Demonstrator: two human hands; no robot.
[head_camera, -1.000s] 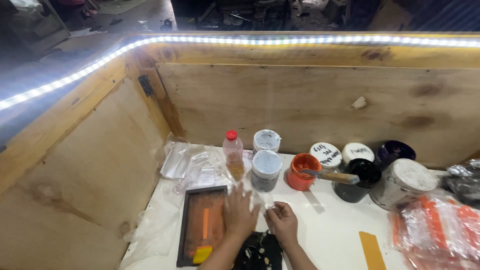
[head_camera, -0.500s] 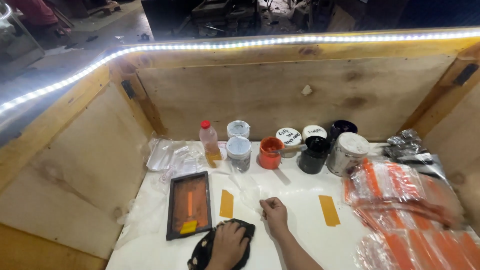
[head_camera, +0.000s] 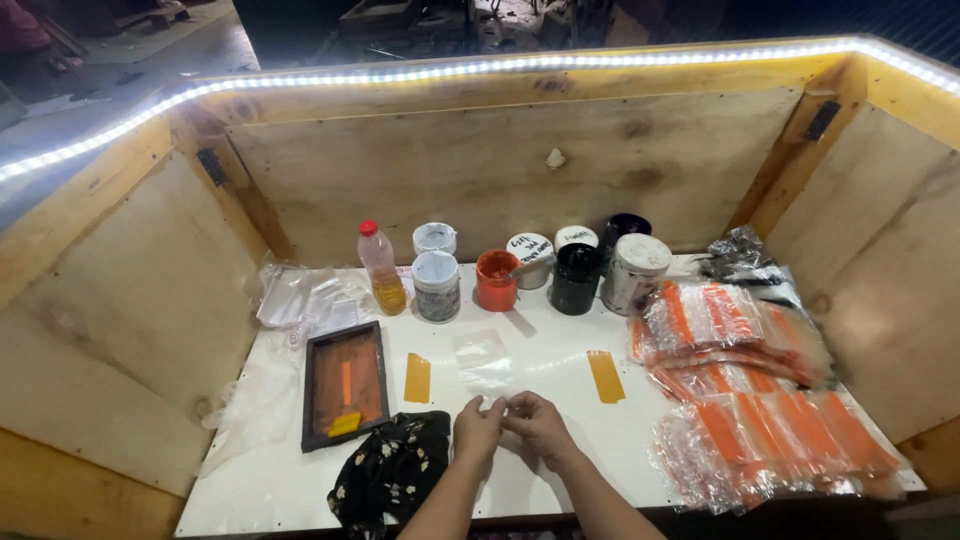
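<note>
My left hand (head_camera: 478, 432) and my right hand (head_camera: 541, 428) meet at the near middle of the white table (head_camera: 560, 470). Their fingertips pinch together on the near edge of a small clear plastic bag (head_camera: 484, 357), which lies flat just beyond them. A black floral cloth (head_camera: 388, 472) lies left of my left hand. Beyond the cloth is a black-framed screen with orange mesh (head_camera: 345, 385), with a yellow piece (head_camera: 345, 424) on its near end. Two yellow strips (head_camera: 417, 377) (head_camera: 606, 376) lie on either side of the bag.
At the back stand a red-capped bottle of yellow liquid (head_camera: 381, 268), several lidded jars (head_camera: 436, 285), an open orange pot (head_camera: 497, 281) and a black tub (head_camera: 577, 279). Piles of clear bags with orange stripes (head_camera: 745, 410) fill the right. Crumpled plastic (head_camera: 300, 297) lies at left. Plywood walls (head_camera: 480, 170) enclose the table.
My left hand left the screen, passed over the black cloth and came right to meet my right hand at the clear bag. The view widened and shifted right.
</note>
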